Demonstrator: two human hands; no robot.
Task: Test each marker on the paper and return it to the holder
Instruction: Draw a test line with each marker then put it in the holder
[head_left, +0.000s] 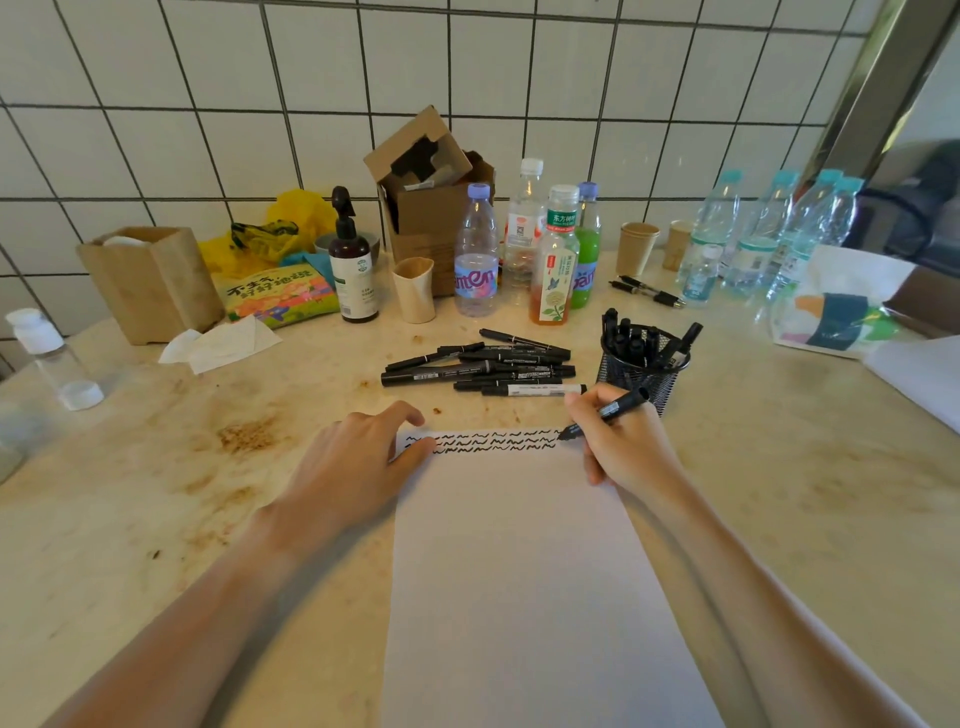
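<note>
White-tiled wall behind a stained beige table (779, 493): right hand (621, 441) grips a black marker (605, 413) scribbling on white paper (519, 571), flat left hand (353, 462) steadying; next, capping and the black mesh holder (644, 366).

Both bare forearms enter from the lower frame edge and converge toward centre. Left hand (358, 457), centre-left, lies palm down, fingers extended and relaxed, fingertips pressing flat. Right hand (621, 441), centre-right, has fingers curled in a writing grip, pinching a black marker (605, 413), tip angled down-left.

marker pile (483, 366) blocks behind paper (519, 571)
</note>
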